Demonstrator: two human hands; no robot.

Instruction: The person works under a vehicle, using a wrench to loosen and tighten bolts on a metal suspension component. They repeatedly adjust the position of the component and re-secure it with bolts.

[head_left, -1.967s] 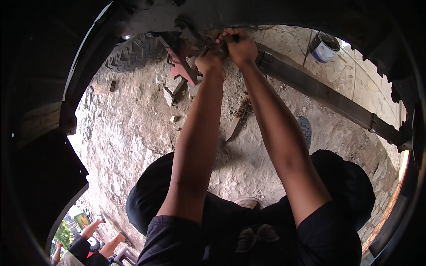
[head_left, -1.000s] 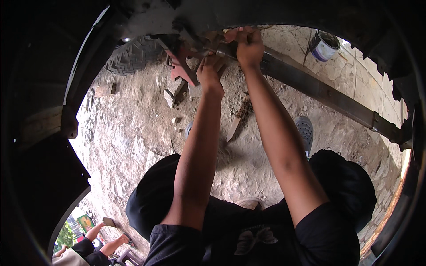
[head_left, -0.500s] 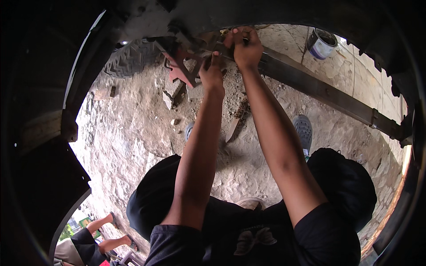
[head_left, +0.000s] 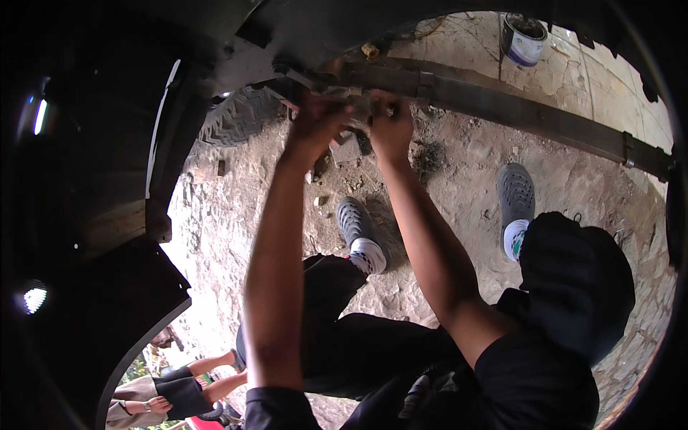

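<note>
Both my arms reach forward under a dark vehicle body, to the inner end of a long dark metal beam (head_left: 530,123). My left hand (head_left: 317,130) is smeared by motion beside the parts at that end, and its grip cannot be read. Close on its right, my right hand (head_left: 391,130) has its fingers curled at the underside of the beam; what they hold is hidden. Reddish metal, mostly covered by my left hand, shows below it. A grey block (head_left: 347,148) lies on the ground under the hands.
A knobbly tyre (head_left: 233,122) stands at the far left. Beyond the beam is a paint can (head_left: 524,41). Dark body panels (head_left: 93,301) close in on the left. My grey shoes (head_left: 516,190) rest on rough, dusty ground. Another person (head_left: 168,394) is at the lower left.
My view has shifted, and both my shoes now show. My left hand has moved left and covers most of the red metal part. My right hand has come lower, below the beam.
</note>
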